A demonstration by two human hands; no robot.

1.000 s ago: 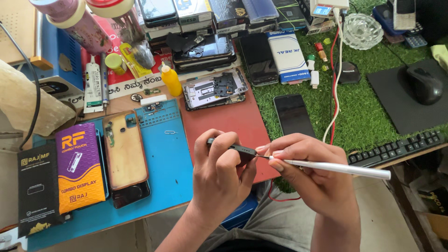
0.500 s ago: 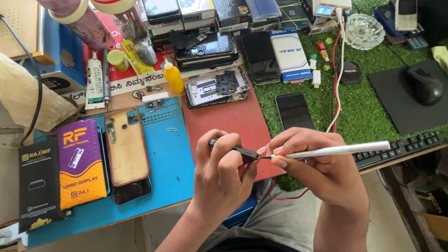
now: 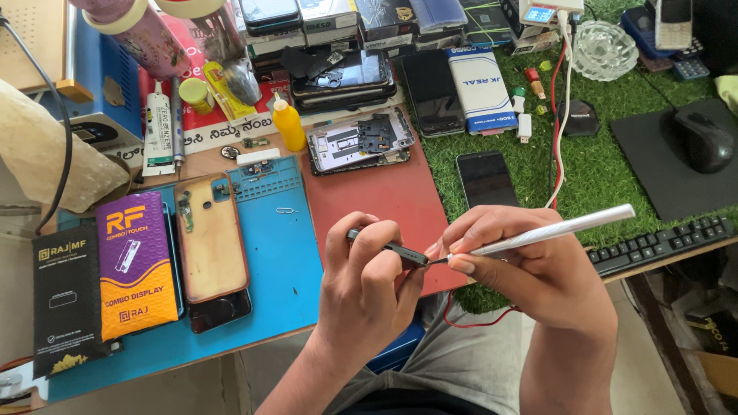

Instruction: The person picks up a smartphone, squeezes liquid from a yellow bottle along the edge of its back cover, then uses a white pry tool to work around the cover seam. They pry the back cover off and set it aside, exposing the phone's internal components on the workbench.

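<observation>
Phone back cover (image 3: 210,238) lies on mat (image 3: 280,261), left of both hands (image 3: 461,277).

The left hand (image 3: 367,286) is held curled, fingers pinched shut, while the right hand (image 3: 530,265) (knuckles up) is closed beside it, fingertips nearly touching.

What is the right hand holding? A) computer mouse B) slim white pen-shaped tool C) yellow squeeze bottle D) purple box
B: the right hand grips a slim white pen-shaped tool, its tip meeting the small dark part pinched in the left hand. The yellow squeeze bottle, computer mouse and purple box all lie untouched on the bench.
</observation>
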